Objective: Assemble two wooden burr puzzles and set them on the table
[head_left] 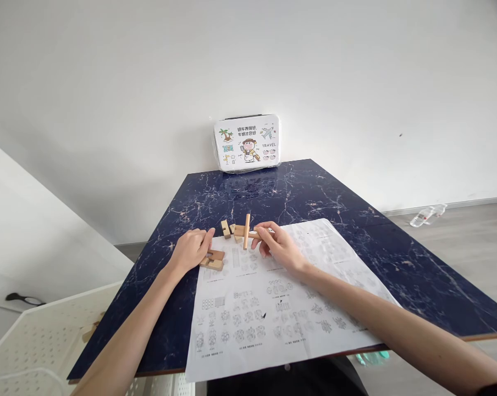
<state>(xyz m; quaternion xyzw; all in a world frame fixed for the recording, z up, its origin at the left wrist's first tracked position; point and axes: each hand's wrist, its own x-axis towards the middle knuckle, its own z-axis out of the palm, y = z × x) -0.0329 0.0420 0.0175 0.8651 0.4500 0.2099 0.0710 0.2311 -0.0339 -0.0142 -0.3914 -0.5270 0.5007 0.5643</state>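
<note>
My right hand [278, 247] pinches a partly built cross of wooden puzzle sticks [244, 231] and holds it just above the top edge of a white instruction sheet [273, 308]. One stick stands upright through the cross. My left hand [191, 250] rests curled on the sheet's upper left corner, its fingers closed on loose notched wooden blocks [213, 259]. A small separate wooden piece [225, 228] lies between the two hands.
The sheet lies on a dark blue marble-patterned table [355, 220] against a white wall. A white printed case [247, 142] leans on the wall at the table's far edge. A white perforated basket [34, 341] stands at lower left. A plastic bottle [428, 215] lies on the floor, right.
</note>
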